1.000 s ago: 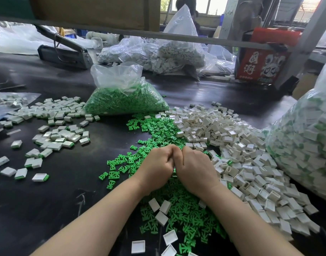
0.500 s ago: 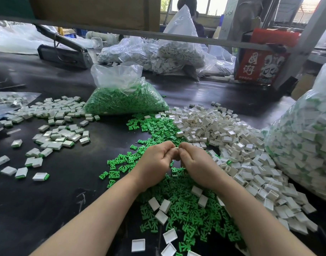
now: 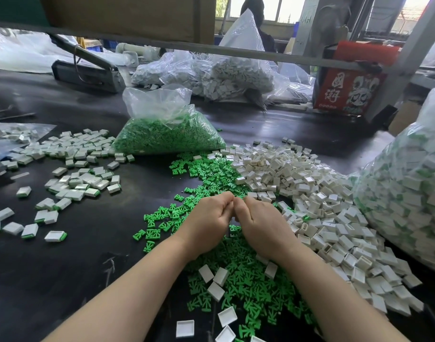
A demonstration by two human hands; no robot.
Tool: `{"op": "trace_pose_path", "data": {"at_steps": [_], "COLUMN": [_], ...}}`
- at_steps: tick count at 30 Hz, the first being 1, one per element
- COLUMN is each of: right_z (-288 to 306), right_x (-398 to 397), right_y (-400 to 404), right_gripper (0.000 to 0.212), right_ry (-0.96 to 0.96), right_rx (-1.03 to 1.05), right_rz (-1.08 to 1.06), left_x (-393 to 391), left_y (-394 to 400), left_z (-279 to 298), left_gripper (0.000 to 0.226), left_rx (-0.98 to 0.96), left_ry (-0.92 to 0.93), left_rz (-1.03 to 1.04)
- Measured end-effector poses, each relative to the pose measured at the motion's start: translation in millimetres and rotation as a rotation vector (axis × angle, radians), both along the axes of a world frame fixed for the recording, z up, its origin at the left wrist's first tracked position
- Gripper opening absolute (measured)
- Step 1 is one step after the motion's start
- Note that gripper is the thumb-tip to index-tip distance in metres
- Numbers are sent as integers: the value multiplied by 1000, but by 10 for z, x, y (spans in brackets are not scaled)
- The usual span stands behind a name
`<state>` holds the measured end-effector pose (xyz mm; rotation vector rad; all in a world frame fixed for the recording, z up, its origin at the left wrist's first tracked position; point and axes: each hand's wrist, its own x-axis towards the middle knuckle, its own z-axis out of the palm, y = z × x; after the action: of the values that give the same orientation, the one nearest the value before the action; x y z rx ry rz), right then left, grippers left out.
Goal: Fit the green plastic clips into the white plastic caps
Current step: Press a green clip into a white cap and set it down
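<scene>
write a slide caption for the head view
Left hand and right hand meet fingertip to fingertip above loose green plastic clips, beside heaped white plastic caps.

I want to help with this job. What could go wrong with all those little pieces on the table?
The green clips and white caps lie in loose piles that overlap, so an arm could sweep them together or toward the near table edge. The left hand and right hand work curled together, hiding the part, so a crooked fit might go unnoticed. Finished pieces are scattered, easy to mix up.
</scene>
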<state>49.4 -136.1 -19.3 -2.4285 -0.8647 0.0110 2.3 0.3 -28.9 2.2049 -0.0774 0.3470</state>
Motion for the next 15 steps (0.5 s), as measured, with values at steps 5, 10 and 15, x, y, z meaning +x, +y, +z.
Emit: {"op": "trace_pose_path", "data": {"at_steps": [5, 10, 15], "right_z": [-65, -110, -106], "right_x": [-29, -47, -37], "right_y": [64, 91, 68], "right_gripper": [49, 43, 40], "right_ry": [-79, -122, -127], "right_rx": [-40, -36, -29], "right_rz": [-49, -36, -27], "left_x": [0, 15, 24], "left_y": [-47, -64, -46], "left_z": [-13, -61, -88], "left_gripper": [28, 27, 29], "left_rx": [0, 17, -13], "left_ry": [-1, -10, -19], "left_rz": [25, 51, 61]}}
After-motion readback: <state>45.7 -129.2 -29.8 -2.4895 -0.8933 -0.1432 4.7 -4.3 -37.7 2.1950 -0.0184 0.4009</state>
